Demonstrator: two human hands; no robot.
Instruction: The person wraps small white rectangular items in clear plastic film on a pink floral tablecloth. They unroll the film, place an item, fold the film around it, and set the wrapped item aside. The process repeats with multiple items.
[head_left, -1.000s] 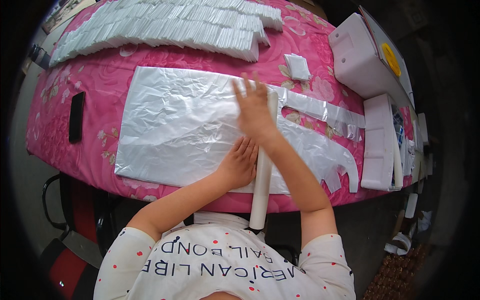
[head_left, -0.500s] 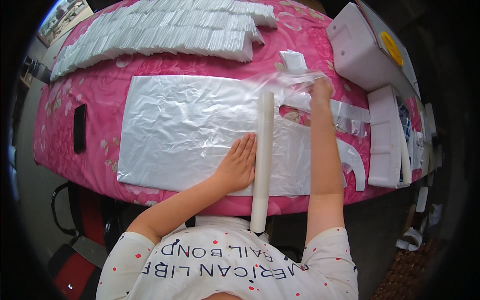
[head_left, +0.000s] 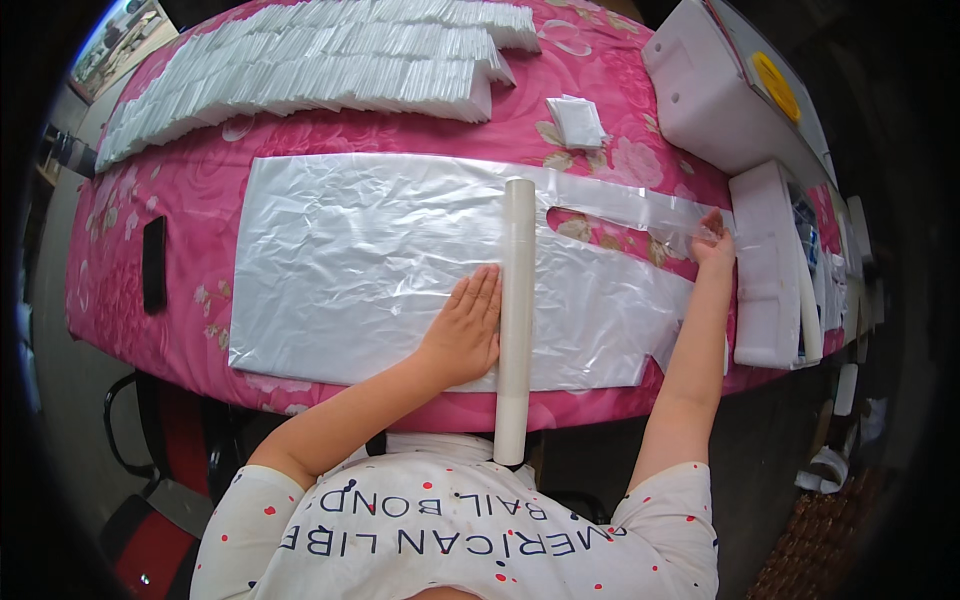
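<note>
A pale plastic bag point(head_left: 370, 260) with cut-out handles lies spread flat across the table, its surface full of small creases. My left hand point(head_left: 462, 325) rests palm down on it, fingers stretched out and side by side. Right against those fingertips, a long whitish tube point(head_left: 516, 320) lies across the bag and sticks out past the table's front edge. At the bag's right end my right hand point(head_left: 711, 242) has its fingers curled on the tip of the far handle point(head_left: 625, 205). The near handle is partly hidden behind my right forearm.
Long rows of folded white plastic packets point(head_left: 300, 75) stand along the far left. One small folded packet point(head_left: 576, 122) lies at the back. White foam boxes point(head_left: 765, 270) border the right edge. A black phone point(head_left: 154, 265) lies at left on the pink flowered cloth point(head_left: 190, 225).
My right hand has moved right and toward me, and the lifted, blurred film now lies flat as a straight handle. My left hand stays flat beside the tube.
</note>
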